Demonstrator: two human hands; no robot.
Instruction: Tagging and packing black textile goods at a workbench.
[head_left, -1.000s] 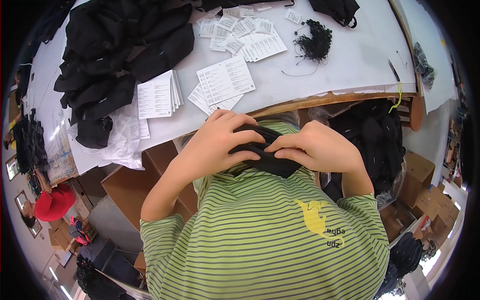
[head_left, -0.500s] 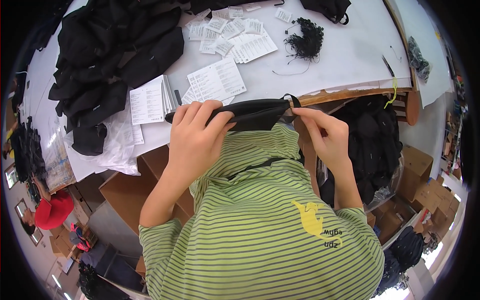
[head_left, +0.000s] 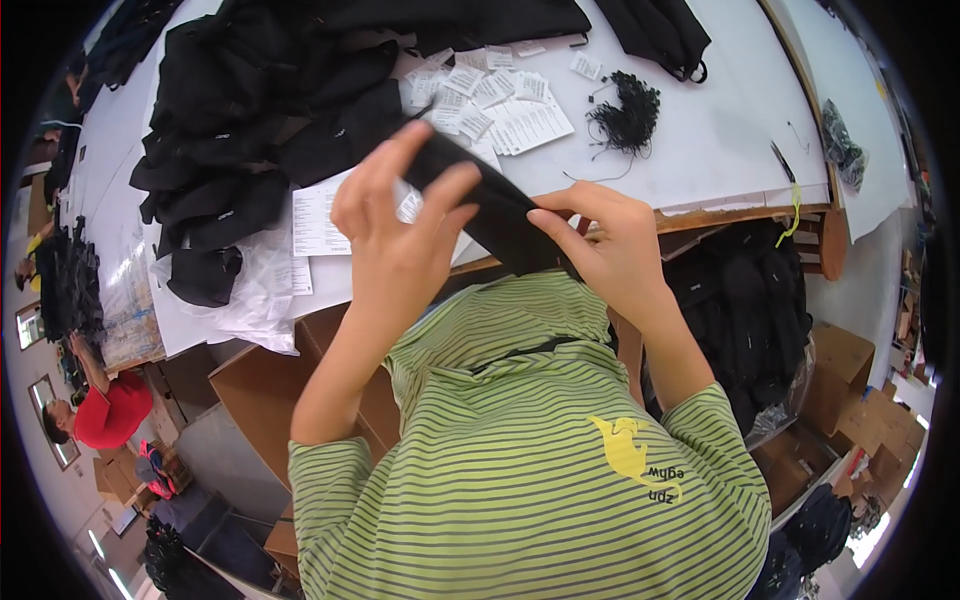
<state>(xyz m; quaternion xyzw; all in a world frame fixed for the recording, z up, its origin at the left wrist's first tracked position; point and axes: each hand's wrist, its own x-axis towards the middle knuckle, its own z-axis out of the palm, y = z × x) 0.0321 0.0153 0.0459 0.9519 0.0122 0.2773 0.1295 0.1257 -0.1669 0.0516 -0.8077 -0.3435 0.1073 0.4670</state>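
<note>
While the right hand (head_left: 622,250) pinched its lower end, the black pouch (head_left: 502,218) slanted up beside the left hand (head_left: 393,235), whose grip was unclear.

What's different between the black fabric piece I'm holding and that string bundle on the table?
The black fabric piece is held up at a slant, pinched by the right hand, while the string bundle lies on the table. The fabric piece is long and flat-sided; the string bundle is a tangled clump with loose strands. Both are black.

A white table (head_left: 740,130) has a wooden edge (head_left: 740,213); windows (head_left: 41,391) sit in the left wall (head_left: 72,490); tube lights (head_left: 97,544) glow.
</note>
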